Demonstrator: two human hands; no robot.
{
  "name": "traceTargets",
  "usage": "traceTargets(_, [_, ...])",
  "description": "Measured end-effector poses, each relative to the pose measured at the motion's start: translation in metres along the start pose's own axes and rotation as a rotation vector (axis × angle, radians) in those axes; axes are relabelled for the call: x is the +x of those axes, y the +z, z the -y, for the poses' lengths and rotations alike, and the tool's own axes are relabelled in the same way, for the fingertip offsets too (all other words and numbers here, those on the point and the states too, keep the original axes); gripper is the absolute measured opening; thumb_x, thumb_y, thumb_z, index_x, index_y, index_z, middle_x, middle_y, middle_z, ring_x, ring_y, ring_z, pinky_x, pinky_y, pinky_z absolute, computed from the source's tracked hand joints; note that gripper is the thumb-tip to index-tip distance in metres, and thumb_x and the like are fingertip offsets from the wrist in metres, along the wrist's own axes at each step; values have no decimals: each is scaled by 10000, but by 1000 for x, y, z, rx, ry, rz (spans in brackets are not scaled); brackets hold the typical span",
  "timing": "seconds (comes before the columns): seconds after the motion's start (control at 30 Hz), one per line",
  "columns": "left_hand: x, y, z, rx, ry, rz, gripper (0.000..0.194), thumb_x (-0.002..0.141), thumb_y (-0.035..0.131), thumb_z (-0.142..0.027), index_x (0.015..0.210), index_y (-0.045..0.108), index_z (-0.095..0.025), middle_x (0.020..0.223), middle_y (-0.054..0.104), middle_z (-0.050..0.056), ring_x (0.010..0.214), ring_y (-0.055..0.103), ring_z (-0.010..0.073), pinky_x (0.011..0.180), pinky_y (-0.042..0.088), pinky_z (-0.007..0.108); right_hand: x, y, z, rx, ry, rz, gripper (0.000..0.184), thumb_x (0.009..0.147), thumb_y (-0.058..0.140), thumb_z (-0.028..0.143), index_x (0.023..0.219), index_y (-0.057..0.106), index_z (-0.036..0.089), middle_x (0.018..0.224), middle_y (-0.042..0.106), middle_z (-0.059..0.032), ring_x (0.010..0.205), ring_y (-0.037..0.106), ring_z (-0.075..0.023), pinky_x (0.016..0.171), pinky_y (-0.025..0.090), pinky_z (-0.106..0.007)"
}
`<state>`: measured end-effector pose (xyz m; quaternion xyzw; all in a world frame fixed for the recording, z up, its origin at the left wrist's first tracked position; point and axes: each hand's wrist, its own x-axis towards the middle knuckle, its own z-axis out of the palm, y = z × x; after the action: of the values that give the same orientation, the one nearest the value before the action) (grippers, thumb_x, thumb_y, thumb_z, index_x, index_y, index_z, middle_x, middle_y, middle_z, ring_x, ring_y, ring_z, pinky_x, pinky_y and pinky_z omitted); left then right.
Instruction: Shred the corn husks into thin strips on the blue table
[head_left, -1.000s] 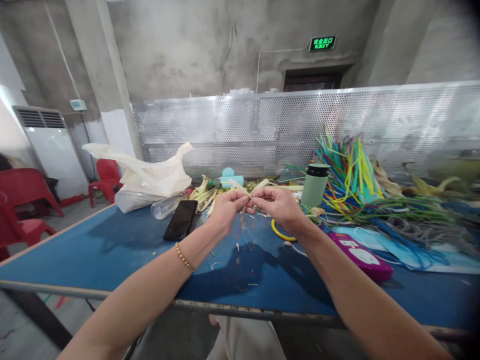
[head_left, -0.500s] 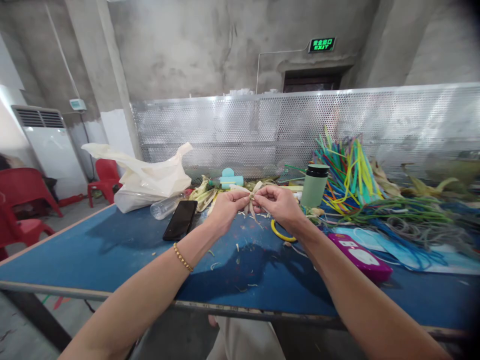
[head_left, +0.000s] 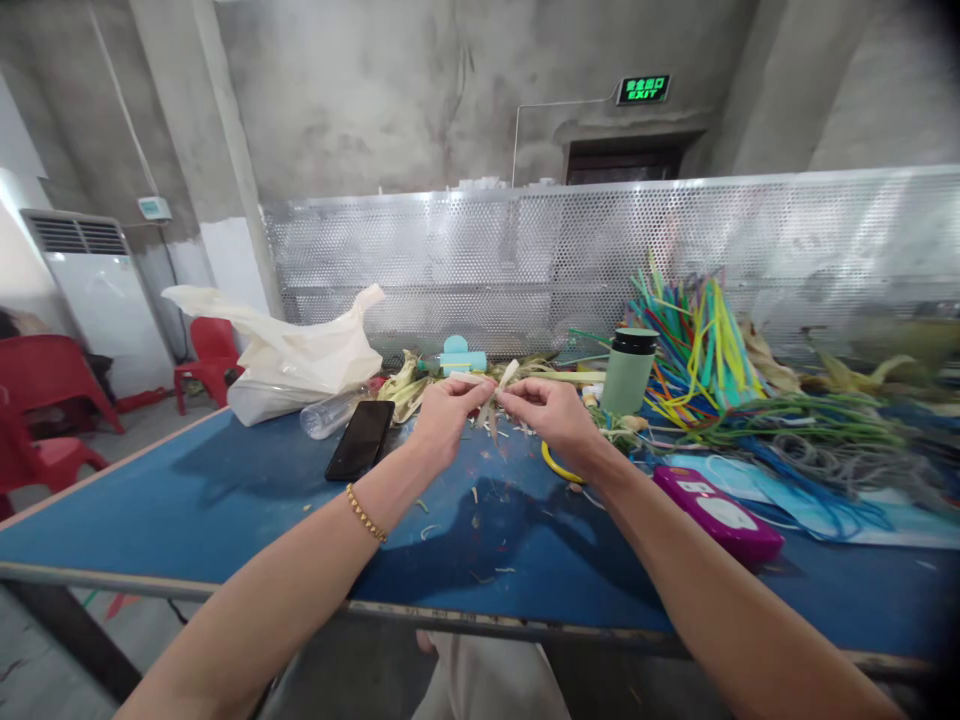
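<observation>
Both of my hands meet above the middle of the blue table (head_left: 247, 520), pinching a small piece made of pale corn husk strips (head_left: 508, 374). My left hand (head_left: 450, 412) grips it from the left, its thumb and forefinger pressed together. From the other side my right hand (head_left: 551, 412) pinches it with closed fingertips. One strip points up between the hands and others hang below; the fingers hide its centre. Behind my left hand lies a heap of husks (head_left: 405, 390). Under my right wrist sits a yellow ring (head_left: 559, 462).
Left are a black phone (head_left: 360, 440), a clear bottle (head_left: 330, 412) and a white plastic bag (head_left: 307, 350). On the right stand a green cup (head_left: 630, 375), colourful stems (head_left: 697, 345), a purple box (head_left: 716, 515) and tangled cords (head_left: 817, 420). A perforated metal screen (head_left: 465, 260) runs behind.
Both hands have shifted slightly left with the husk piece, which has turned in my fingers. Its hanging strips sit differently. Everything else on the table stays put.
</observation>
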<state>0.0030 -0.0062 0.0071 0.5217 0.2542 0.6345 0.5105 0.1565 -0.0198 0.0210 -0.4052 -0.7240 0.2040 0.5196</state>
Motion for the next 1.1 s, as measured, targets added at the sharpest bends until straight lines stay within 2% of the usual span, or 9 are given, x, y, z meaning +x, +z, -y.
traceTargets(0.13, [-6,5,-4,83,67,-6,153,640,778,-247,734,731,-135,759,695,42,682,554,117,613,394,246,0,4,1,230,98,16,279,662,726,416,671,629,154,559,560,19,497,464,-91,495,377,-244])
traceTargets(0.37, [-9,8,-3,69,91,-8,154,643,776,-237,738,712,-134,748,686,36,662,557,114,624,405,253,1,9,-1,348,91,-31,245,643,740,342,732,594,168,522,592,21,464,523,-100,477,436,-236])
traceTargets(0.53, [-7,6,-1,95,88,-6,145,667,761,-252,739,724,-131,722,687,40,662,564,121,633,407,260,1,10,-4,324,80,-51,240,647,730,352,705,581,172,514,610,5,451,547,-111,472,469,-246])
traceTargets(0.8, [-10,10,-2,94,65,-2,113,659,752,-235,659,709,-132,658,659,24,639,540,115,617,391,254,0,9,-1,129,0,-77,96,660,635,241,650,557,185,528,581,10,473,560,-129,465,453,-253])
traceTargets(1.1, [-7,10,3,-97,-12,22,104,593,762,-192,598,674,-136,650,633,16,640,533,114,626,388,265,-2,11,4,149,-44,-104,100,644,624,216,637,525,202,533,576,19,495,555,-125,475,439,-246])
